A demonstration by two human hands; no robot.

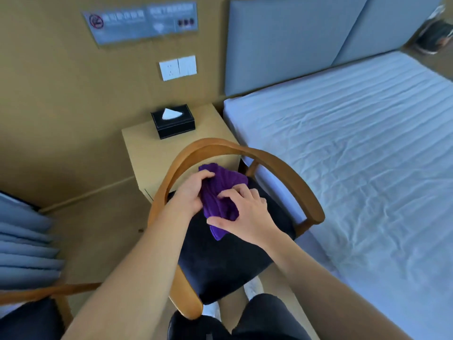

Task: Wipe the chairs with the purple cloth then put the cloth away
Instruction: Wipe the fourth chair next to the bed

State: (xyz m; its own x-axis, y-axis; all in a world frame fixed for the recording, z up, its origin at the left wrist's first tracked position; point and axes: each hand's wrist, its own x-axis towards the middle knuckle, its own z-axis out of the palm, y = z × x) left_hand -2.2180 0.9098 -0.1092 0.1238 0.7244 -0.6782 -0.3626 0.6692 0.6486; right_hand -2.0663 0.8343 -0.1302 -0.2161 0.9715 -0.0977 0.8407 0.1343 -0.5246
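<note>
Left grip, right grip both clutching purple cloth over chair, tissue poking from black box

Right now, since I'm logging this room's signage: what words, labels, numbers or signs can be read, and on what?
No words or numbers can be read.
The wall placard: a red no-smoking symbol at its left end; its lines of text are too blurred to read.
The socket plate: no readable marking.
The tissue box: no text shows.
The purple cloth: no label shows.
</note>
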